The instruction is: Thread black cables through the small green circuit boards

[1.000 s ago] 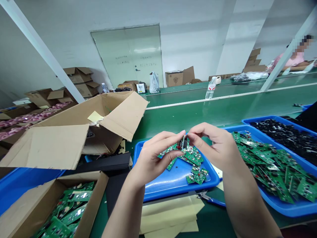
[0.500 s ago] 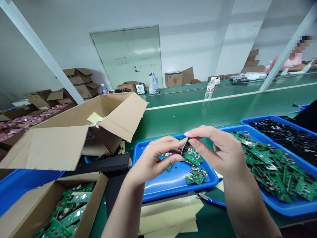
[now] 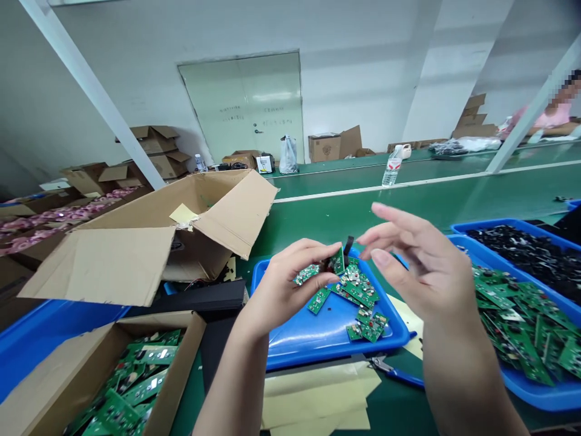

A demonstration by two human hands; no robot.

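Observation:
Between its thumb and fingers, my left hand [image 3: 295, 284] pinches a small green circuit board [image 3: 336, 261]. From that board a short black strip [image 3: 348, 247] sticks up. My right hand [image 3: 420, 266] is just to the right, fingers apart, with nothing in it and a small gap to the strip. Below both hands lies a blue tray [image 3: 313, 339] with several loose green circuit boards [image 3: 361, 284] in it. Part of the held board is hidden by my left fingers.
At right are a blue tray of circuit boards [image 3: 521, 321] and one of black parts [image 3: 526, 248]. Blue-handled pliers [image 3: 394, 370] lie by yellow paper sheets [image 3: 318, 396]. At left stand an open carton [image 3: 104, 260] and a box of boards [image 3: 188, 345]. A person [image 3: 551, 115] sits far right.
My right hand has let go of the black strip and drawn back to the right, its fingers spreading. The held board has turned so its green face shows. The view has shifted slightly.

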